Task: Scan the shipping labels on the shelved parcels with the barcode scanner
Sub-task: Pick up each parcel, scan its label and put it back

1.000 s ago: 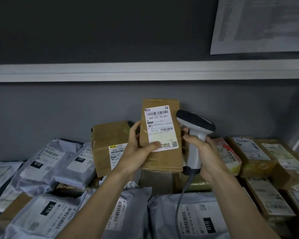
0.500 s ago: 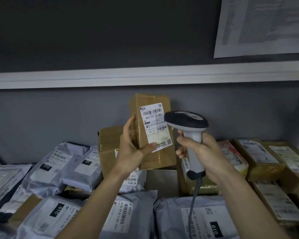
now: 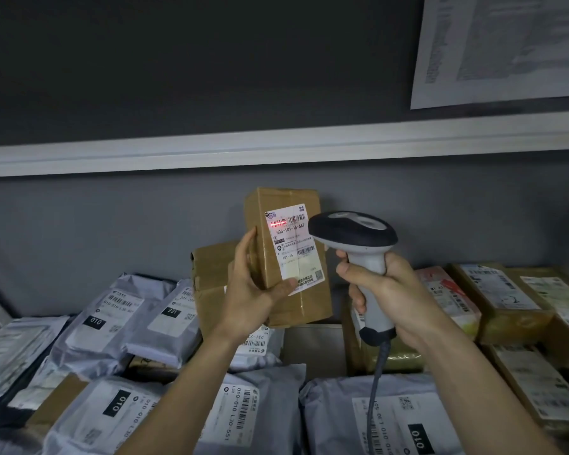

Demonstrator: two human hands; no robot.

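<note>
- Head view: left hand (image 3: 253, 290) holds a brown cardboard box (image 3: 288, 257) upright above the shelf, thumb across the box's front by the lower edge of its label, fingers up the left side.
- Shipping label (image 3: 293, 246) faces the camera; red scan line sits on the top barcode, left part.
- Right hand (image 3: 386, 290) wraps the grip of the barcode scanner (image 3: 358, 254); scanner head is just right of the label, covering the box's right edge. Grey cable (image 3: 375, 382) hangs down from the grip.
- Second brown box (image 3: 211, 277) stands behind the left hand, partly hidden.
- Grey poly mailers (image 3: 112, 310) w/ "010" and "231" tags are piled left & front.
- Taped cartons (image 3: 506, 297) crowd the right side.
- White rail (image 3: 276, 144) runs along the wall above; printed sheet (image 3: 506, 44) top right, text too blurred to read.
</note>
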